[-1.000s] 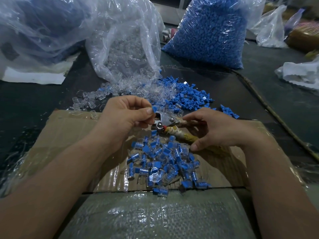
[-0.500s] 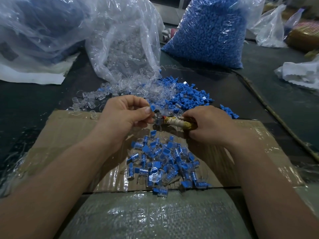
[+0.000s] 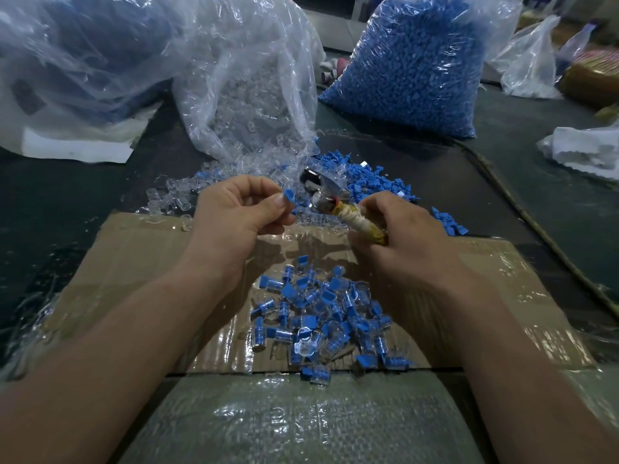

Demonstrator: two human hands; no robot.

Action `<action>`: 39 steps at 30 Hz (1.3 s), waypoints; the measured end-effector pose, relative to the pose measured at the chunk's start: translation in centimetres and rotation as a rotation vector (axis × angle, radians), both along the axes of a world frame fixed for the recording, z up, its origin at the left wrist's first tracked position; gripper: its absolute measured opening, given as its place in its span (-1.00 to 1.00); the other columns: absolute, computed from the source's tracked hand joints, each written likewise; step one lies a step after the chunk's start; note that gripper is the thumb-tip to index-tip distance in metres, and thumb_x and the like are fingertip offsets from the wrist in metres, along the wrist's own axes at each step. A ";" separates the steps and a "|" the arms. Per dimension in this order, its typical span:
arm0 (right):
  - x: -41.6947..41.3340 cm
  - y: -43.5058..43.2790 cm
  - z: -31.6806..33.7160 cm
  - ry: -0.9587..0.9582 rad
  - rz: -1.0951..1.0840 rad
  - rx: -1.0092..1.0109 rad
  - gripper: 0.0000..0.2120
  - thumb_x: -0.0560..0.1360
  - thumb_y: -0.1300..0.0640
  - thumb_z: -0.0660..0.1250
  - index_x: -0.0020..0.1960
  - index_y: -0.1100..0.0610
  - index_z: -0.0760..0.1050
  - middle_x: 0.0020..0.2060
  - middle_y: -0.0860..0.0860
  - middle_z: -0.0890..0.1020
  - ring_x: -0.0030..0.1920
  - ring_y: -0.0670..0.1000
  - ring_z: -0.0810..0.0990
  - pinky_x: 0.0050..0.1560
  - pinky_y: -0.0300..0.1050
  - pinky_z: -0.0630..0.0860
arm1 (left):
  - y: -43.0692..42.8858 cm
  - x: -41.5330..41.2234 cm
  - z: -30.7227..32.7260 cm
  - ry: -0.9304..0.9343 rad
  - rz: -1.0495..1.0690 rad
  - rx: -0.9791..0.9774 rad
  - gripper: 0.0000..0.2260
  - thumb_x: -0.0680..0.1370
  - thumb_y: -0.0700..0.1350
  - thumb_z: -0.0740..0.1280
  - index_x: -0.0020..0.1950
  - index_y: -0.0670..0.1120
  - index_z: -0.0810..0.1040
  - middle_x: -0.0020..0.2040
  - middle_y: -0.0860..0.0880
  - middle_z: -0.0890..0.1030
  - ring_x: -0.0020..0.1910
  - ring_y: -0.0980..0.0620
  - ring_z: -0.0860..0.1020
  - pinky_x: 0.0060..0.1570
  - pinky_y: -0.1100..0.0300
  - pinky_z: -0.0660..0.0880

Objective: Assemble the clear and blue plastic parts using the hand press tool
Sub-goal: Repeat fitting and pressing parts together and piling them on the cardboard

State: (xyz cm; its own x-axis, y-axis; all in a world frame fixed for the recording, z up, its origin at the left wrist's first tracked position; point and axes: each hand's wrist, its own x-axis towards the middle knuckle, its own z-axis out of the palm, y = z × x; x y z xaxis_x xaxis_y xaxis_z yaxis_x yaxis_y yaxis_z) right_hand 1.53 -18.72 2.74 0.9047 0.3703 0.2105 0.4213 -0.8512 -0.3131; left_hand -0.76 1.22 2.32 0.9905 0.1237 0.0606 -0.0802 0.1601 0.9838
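Note:
My left hand (image 3: 234, 216) pinches a small blue and clear part (image 3: 288, 199) between thumb and fingers, just left of the press jaws. My right hand (image 3: 405, 236) grips the tape-wrapped handle of the hand press tool (image 3: 338, 205), whose metal head points up and away toward the loose parts. A pile of assembled blue and clear pieces (image 3: 321, 316) lies on the cardboard sheet (image 3: 134, 262) below both hands. Loose clear parts (image 3: 174, 195) and loose blue parts (image 3: 378, 185) are heaped behind the hands.
An open bag of clear parts (image 3: 248, 95) and a full bag of blue parts (image 3: 408, 61) stand at the back. More plastic bags (image 3: 67, 61) fill the left. A thin cord (image 3: 536, 226) runs along the dark table on the right. A woven sack (image 3: 301, 420) lies nearest me.
The left hand has drawn the part a little left, away from the press. The right hand has tilted the tool so that its metal head now points up and away.

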 end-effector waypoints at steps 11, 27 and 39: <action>-0.5 0.7 0.0 0.049 0.063 0.040 -0.71 0.42 -0.10 0.28 0.06 -0.01 0.35 -0.15 -0.12 0.44 -0.18 -0.12 0.39 -0.23 -0.36 0.27 | -0.3 -0.3 0.3 -0.006 0.042 0.067 -0.86 0.46 -0.35 0.30 -0.20 -0.13 0.52 -0.29 -0.07 0.60 -0.38 0.15 0.58 -0.29 0.34 0.55; -0.4 0.7 0.3 0.082 0.095 0.035 -0.74 0.45 -0.06 0.30 0.06 0.03 0.37 -0.12 -0.06 0.47 -0.15 -0.06 0.42 -0.22 -0.34 0.26 | -0.5 -0.5 0.4 -0.044 0.052 0.139 -0.86 0.47 -0.36 0.30 -0.18 -0.13 0.52 -0.29 -0.08 0.59 -0.40 0.17 0.59 -0.37 0.38 0.52; -0.5 1.2 0.2 0.056 0.057 0.042 -0.75 0.45 -0.02 0.33 0.08 0.03 0.43 -0.17 -0.11 0.46 -0.17 -0.09 0.42 -0.24 -0.20 0.25 | -0.8 -0.6 0.0 -0.146 0.117 0.235 -0.79 0.47 -0.37 0.32 -0.22 -0.06 0.50 -0.30 -0.01 0.57 -0.40 0.23 0.56 -0.33 0.42 0.48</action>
State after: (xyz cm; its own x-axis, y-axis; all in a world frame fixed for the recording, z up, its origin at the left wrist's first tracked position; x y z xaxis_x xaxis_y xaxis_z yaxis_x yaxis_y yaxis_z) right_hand 0.99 -17.48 2.98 0.8931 0.4137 0.1765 0.4497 -0.8120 -0.3721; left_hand -1.35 0.44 2.36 0.9491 0.2019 0.2419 -0.2281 -0.0891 0.9695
